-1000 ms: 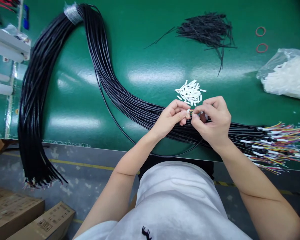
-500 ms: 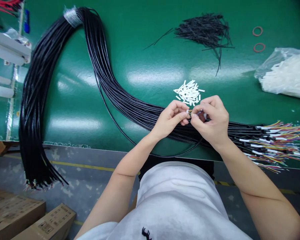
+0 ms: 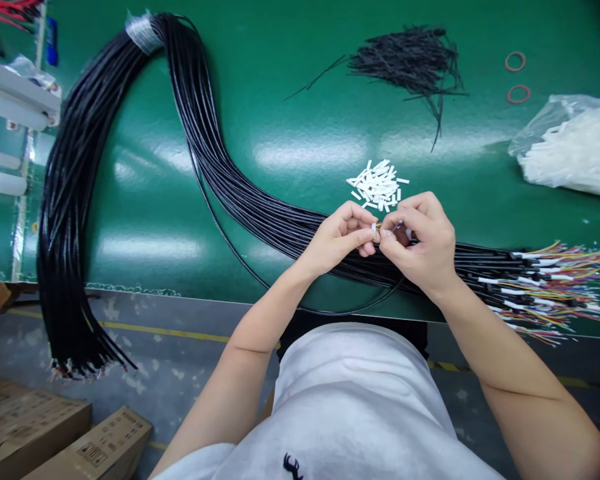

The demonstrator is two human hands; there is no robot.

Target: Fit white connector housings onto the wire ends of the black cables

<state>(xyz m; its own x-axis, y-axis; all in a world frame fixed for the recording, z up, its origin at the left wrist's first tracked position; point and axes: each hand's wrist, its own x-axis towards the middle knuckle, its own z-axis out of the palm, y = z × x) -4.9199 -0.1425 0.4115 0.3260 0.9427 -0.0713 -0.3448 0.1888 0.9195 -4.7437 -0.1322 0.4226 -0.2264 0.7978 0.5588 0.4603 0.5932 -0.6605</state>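
Observation:
Over the long bundle of black cables point(image 3: 260, 210), my two hands meet fingertip to fingertip. My left hand point(image 3: 347, 233) pinches a small white sleeve point(image 3: 375, 227) between thumb and forefinger. My right hand point(image 3: 423, 240) is closed on the thin coloured wires just right of that sleeve; its fingers hide most of them. One black cable point(image 3: 350, 313) loops away from the bundle below my hands, by the table edge. Just beyond my fingers lies a pile of short white tube pieces point(image 3: 379, 185). Stripped wire ends point(image 3: 555, 287) fan out at the bundle's right end.
A heap of black strips point(image 3: 403, 60) lies at the back of the green table point(image 3: 290, 133). To the right are two reddish rings point(image 3: 519, 95) and a clear bag of white pieces point(image 3: 575, 147). Cardboard boxes point(image 3: 95, 447) stand on the floor at lower left.
My fingertips have drawn slightly closer together around the white sleeve and the wires. My right hand has shifted a little to the left. Everything else lies as before.

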